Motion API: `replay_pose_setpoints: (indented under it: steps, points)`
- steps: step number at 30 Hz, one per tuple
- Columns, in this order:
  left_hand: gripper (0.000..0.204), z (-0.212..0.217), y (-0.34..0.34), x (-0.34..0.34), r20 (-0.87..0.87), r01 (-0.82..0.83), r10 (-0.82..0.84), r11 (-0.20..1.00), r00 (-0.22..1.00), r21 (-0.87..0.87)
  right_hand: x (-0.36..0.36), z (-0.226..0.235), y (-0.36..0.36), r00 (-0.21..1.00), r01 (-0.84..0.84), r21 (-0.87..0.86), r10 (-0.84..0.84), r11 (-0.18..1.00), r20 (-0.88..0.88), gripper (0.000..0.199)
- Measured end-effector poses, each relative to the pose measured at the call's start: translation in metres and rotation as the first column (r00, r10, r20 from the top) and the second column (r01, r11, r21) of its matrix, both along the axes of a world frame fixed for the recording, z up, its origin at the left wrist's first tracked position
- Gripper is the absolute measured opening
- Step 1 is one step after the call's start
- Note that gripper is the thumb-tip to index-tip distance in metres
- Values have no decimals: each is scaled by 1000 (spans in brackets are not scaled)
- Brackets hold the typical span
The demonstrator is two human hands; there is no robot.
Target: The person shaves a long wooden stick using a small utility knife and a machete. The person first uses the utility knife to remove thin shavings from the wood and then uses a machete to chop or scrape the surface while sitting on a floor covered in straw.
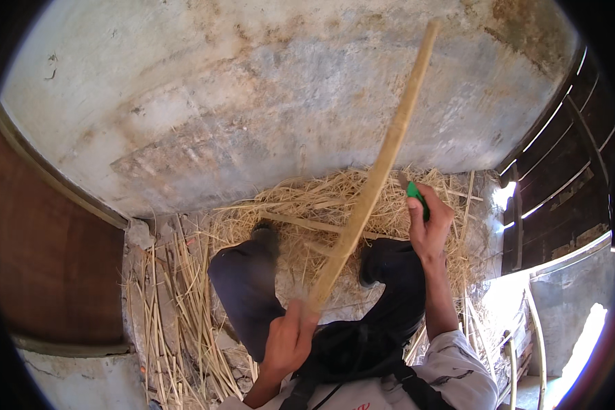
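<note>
My left hand [288,338] grips the lower end of a long pale bamboo stick [378,166] that slants up and to the right across the grey wall. My right hand [428,222] is closed around a green-handled tool [415,196], probably a knife, held just right of the stick's middle. My knees in dark trousers [249,287] are bent below the stick. Under them lies a heap of straw-coloured shavings [314,201] with a few split strips.
A stained grey plaster wall [253,102] fills the upper view. A brown wooden panel [41,260] stands at the left. Loose thin strips [160,307] litter the ground lower left. A dark slatted door [567,178] and more canes [519,342] are at the right.
</note>
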State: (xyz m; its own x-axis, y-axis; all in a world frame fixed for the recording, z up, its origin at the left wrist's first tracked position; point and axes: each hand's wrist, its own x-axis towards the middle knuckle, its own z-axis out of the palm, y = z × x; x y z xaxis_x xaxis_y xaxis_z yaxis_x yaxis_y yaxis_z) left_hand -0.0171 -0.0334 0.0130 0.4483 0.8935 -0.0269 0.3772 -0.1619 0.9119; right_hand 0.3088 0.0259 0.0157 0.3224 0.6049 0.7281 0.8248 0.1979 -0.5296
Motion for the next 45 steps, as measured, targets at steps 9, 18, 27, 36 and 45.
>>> replay_pose_setpoints:
  steps: [9,18,27,36,45]
  points:
    - [17,-8,15,-2,92,-152,156,987,983,-44,-31,-25,-18,929,-368,-69,364,927,-65,32]
    - [15,4,11,4,49,-65,64,997,997,31,-48,5,-23,847,-465,-173,493,868,200,38]
    - [25,-1,5,3,-72,10,-5,998,997,68,-27,16,-11,928,-333,-118,347,935,131,32]
    - [31,-7,-3,2,-122,40,-42,999,992,-19,7,16,6,975,-221,-62,221,973,-13,32]
    - [24,-38,15,0,118,157,-134,964,984,-216,-17,-23,-12,767,-501,-24,431,865,-476,29]
